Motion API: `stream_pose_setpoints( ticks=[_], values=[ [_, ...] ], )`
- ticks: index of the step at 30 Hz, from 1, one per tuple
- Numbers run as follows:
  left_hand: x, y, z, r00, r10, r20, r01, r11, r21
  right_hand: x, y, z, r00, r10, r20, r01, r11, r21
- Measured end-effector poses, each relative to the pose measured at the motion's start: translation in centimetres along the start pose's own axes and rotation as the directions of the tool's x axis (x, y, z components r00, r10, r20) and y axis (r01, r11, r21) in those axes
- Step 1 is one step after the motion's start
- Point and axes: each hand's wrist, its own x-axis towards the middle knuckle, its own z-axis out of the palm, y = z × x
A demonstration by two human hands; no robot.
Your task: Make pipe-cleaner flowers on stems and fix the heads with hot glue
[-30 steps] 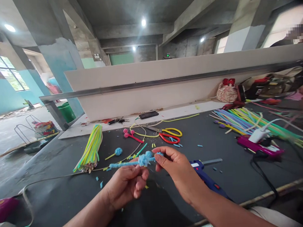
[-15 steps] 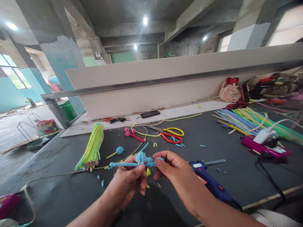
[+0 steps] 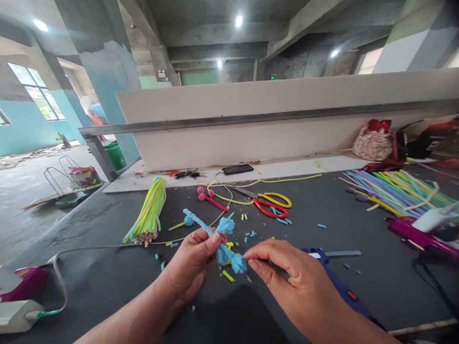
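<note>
My left hand pinches the middle of a light-blue pipe-cleaner sprig. Its twisted stem points up and left, and fluffy buds stick out to the right. At the lowest bud, the thumb and forefinger of my right hand are closed on its tip. Beyond my hands lie a pink pipe-cleaner sprig, a blue ball on a yellow-green stem, and scissors with red and yellow handles. Partly behind my right hand is a blue glue gun. Small blue and yellow offcuts are scattered below the sprig.
A bundle of yellow-green pipe cleaners stands left; more pipe cleaners lie right. Magenta power strips with cords sit at both sides. A phone and keys rest on the white ledge before a low partition.
The sprig has turned from nearly level to slanting, its buds now spread apart. My right hand has shifted right and down, to the lowest bud's tip. The view has swung left.
</note>
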Motion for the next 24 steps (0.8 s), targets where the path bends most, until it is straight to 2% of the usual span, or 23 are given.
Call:
stream_pose_setpoints(
  ticks=[3, 6, 15, 19, 21, 24],
  values=[
    [0.0, 0.0, -0.1, 1.0, -0.011, 0.029, 0.011, 1.0, -0.005, 0.1, 0.0, 0.2, 0.971, -0.23, -0.07, 0.221, 0.968, -0.123],
    [0.0, 0.0, -0.1, 0.999, -0.02, 0.044, 0.022, 0.999, -0.026, 0.2, 0.3, 0.4, 0.941, -0.335, -0.052, 0.316, 0.922, -0.224],
    [-0.2, -0.2, 0.4, 0.998, -0.067, 0.01, 0.068, 0.996, -0.06, 0.0, 1.0, 0.3, 0.933, -0.357, 0.035, 0.346, 0.869, -0.355],
    [-0.4, -0.1, 0.3, 0.997, -0.077, 0.011, 0.078, 0.995, -0.06, 0.1, 0.6, 0.2, 0.936, -0.351, 0.011, 0.331, 0.871, -0.363],
    [-0.5, 0.1, 0.3, 0.995, -0.095, 0.031, 0.097, 0.993, -0.063, 0.2, 0.5, 0.1, 0.935, -0.355, -0.018, 0.326, 0.876, -0.357],
    [-0.8, 0.3, 0.2, 0.983, -0.134, 0.122, 0.143, 0.988, -0.06, 0.2, 0.5, 0.0, 0.93, -0.367, -0.022, 0.337, 0.875, -0.348]
  ],
)
